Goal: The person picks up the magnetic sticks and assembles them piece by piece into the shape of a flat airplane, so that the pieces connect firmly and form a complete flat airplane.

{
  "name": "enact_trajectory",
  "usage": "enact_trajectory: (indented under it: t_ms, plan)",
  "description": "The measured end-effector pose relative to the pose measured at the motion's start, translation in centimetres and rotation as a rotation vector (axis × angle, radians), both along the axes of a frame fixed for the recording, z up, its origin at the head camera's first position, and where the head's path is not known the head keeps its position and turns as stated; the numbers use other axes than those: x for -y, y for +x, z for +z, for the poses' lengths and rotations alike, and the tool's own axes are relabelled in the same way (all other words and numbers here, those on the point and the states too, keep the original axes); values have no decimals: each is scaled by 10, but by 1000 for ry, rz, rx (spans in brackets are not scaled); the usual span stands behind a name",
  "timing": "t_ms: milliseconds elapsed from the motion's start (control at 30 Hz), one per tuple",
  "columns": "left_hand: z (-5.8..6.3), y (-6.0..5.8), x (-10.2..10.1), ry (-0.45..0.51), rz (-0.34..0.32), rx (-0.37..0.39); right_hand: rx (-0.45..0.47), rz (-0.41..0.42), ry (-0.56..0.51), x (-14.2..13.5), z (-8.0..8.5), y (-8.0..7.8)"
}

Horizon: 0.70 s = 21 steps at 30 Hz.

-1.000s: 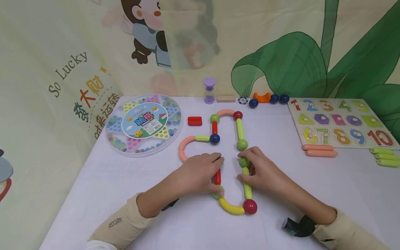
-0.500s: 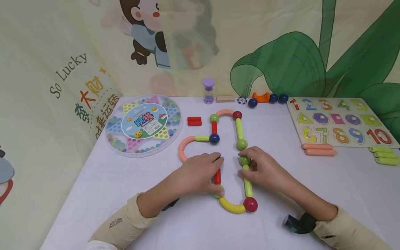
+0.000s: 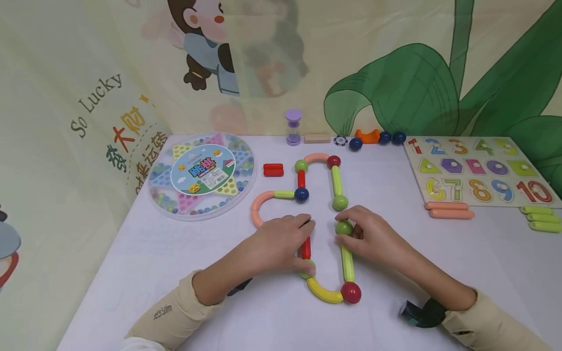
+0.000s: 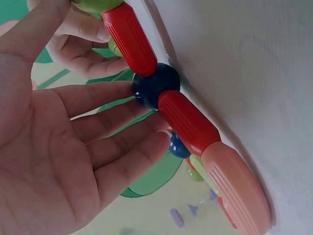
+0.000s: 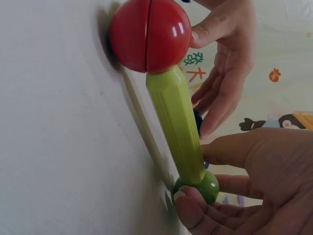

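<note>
My right hand (image 3: 369, 236) pinches a green ball (image 5: 209, 188) between thumb and fingers. From that ball a light green magnetic rod (image 3: 347, 263) runs to a red ball (image 3: 351, 292), which a curved yellow rod (image 3: 325, 291) joins to another green ball (image 3: 307, 269). My left hand (image 3: 281, 243) rests on the other side of the shape, its thumb on that second green ball. Its fairly straight fingers touch a dark blue ball (image 4: 156, 85) between two red rods (image 4: 190, 121). Beyond the right fingertips, a third green ball (image 3: 340, 202) ends the upper chain, with a small gap between.
A round marble board (image 3: 160, 207) lies at the left, two red rods (image 3: 273, 170) beside it. An hourglass (image 3: 293, 127), wooden block (image 3: 317, 139) and blue balls (image 3: 355, 144) line the back. A number puzzle (image 3: 478, 170) lies right, with peach rods (image 3: 451, 214) and green rods (image 3: 544, 226).
My right thumb has slid from the light green rod up to the green ball. The ball, rod and red ball have shifted slightly, lately toward me. The left hand has stayed in place.
</note>
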<state>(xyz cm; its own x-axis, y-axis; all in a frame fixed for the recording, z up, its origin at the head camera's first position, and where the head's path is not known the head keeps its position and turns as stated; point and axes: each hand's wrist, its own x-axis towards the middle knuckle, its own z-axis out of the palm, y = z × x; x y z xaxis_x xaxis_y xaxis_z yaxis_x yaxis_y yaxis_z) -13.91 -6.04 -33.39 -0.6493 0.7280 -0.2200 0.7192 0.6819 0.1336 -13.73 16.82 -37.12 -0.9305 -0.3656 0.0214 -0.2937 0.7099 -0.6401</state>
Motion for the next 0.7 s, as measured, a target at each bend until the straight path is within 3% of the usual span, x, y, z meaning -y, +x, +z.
enact_trajectory:
  t_ms: [133, 233, 300, 433, 567, 700]
  plan:
    - [3, -4, 3, 19, 7, 39, -36, -28, -2, -2, 2, -2]
    - [9, -17, 10, 71, 48, 72, -72, -61, -4, -6, 2, -7]
    - [15, -33, 15, 111, 114, 77, -91, -82, -5, -9, 2, -11]
    - [26, -79, 25, 140, 266, -3, -132, -97, 10, -13, 2, -23]
    - [25, -120, 28, 51, 352, -71, -140, -74, 23, -15, -1, -36]
    - [16, -142, 27, -55, 375, -43, -84, -23, 37, -16, -3, -46]
